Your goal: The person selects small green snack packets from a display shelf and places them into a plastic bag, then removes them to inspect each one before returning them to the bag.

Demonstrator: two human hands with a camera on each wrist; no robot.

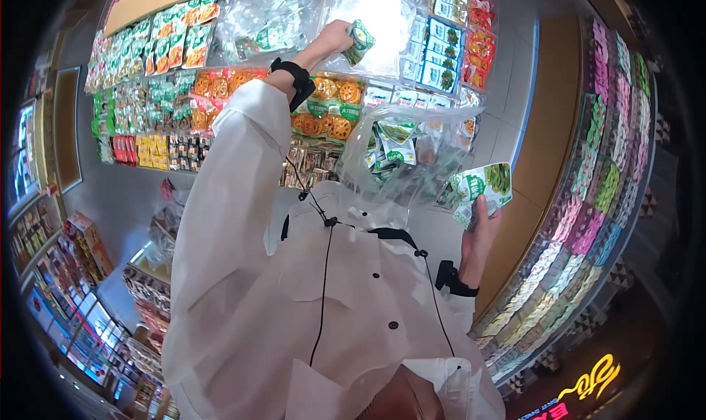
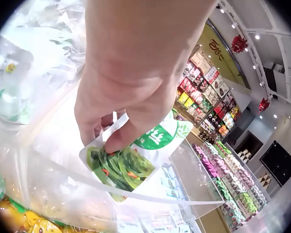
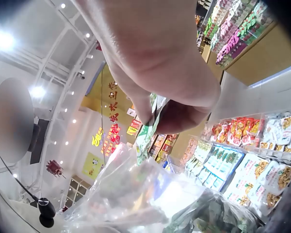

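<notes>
My left hand (image 1: 334, 37) pinches a small green-and-white snack packet (image 1: 359, 41) over a bright white-bottomed clear bin (image 1: 382, 34). In the left wrist view the thumb lies across the front of that packet (image 2: 123, 167), which pictures green strips with red bits. Over at the right, my right hand (image 1: 480, 232) holds a similar packet (image 1: 485, 188) upright, thumb on its face; the right wrist view shows this packet (image 3: 148, 131) nearly edge-on. A clear plastic bag (image 1: 360, 144) with several green-and-white packets (image 1: 397, 144) in it sits just left of the right hand.
Another clear bag (image 1: 243, 12) with packets lies in the compartment left of the white bin. Orange snack packs (image 1: 327, 111) and blue-edged packs (image 1: 443, 52) fill neighbouring compartments. A long shelf of colourful wrapped pieces (image 1: 581, 214) stands along the right, beyond a strip of floor (image 1: 507, 111).
</notes>
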